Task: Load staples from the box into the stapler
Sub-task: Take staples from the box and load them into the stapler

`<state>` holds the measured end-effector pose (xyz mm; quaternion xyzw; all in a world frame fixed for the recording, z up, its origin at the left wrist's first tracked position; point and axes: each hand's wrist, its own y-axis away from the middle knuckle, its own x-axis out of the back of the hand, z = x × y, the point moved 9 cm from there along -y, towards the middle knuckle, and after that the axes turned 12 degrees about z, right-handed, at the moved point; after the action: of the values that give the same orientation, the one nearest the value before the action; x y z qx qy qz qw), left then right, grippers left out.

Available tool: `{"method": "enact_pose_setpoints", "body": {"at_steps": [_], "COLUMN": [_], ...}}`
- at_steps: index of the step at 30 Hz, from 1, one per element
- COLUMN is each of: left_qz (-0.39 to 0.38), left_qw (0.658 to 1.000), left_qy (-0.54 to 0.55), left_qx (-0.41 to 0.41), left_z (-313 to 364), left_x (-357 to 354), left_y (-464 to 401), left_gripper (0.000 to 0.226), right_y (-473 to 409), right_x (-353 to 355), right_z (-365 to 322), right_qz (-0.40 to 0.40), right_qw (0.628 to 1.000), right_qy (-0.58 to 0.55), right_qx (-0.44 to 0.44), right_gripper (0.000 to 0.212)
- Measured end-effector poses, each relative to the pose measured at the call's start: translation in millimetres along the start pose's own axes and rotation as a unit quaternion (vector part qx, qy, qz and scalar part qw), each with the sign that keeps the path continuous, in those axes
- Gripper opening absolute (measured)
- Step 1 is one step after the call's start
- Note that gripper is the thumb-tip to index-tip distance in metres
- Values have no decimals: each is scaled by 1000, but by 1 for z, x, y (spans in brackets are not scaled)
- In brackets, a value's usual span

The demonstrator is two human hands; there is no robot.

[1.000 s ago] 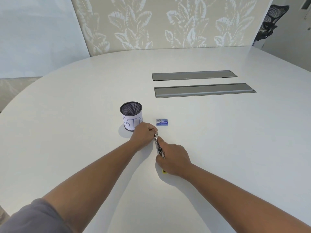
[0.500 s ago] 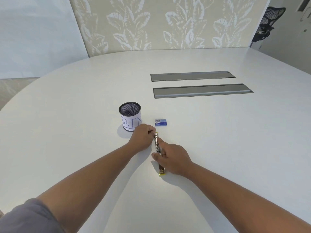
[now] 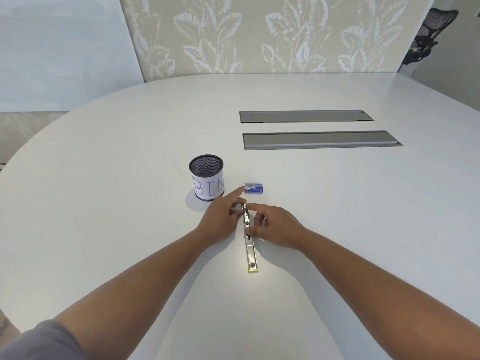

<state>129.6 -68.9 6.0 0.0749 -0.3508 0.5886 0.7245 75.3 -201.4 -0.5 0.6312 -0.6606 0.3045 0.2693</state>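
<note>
A slim metal stapler (image 3: 250,248) with yellow ends lies unfolded flat on the white table (image 3: 104,203), running toward and away from me. My left hand (image 3: 220,216) rests against its far half from the left, index finger stretched toward the staple box. My right hand (image 3: 272,227) pinches the stapler's middle from the right with thumb and fingers. The small blue staple box (image 3: 254,188) lies shut on the table just beyond the stapler's far end, untouched.
A black mesh cup (image 3: 207,178) with a paper label reading BIN stands left of the box. Two grey cable hatches (image 3: 322,140) are set into the table farther back. A black office chair (image 3: 426,40) stands at the far right.
The stapler has been swung open and now lies stretched out flat, its near half uncovered. My right hand slid up from the near end to the middle. My left index finger has extended.
</note>
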Motion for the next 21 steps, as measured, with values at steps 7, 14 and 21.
{"method": "enact_pose_setpoints", "body": {"at_steps": [7,14,21], "left_qz": [13,40,53], "left_qw": [1000,999,998], "left_qy": [-11,-15,-15], "left_qx": [17,6,-10], "left_z": [-6,-7,-6], "left_x": [-1,-3,-4], "left_y": [-3,-3,-2], "left_gripper": [61,51,44], "right_y": [-5,-4,0], "right_x": [0,0,-1], "right_z": [-3,1,4], "right_qz": [-20,-12,0], "right_qw": [1000,999,998], "right_qy": [-15,-38,-49], "right_qx": [-6,-28,-40], "right_gripper": [60,58,39]}}
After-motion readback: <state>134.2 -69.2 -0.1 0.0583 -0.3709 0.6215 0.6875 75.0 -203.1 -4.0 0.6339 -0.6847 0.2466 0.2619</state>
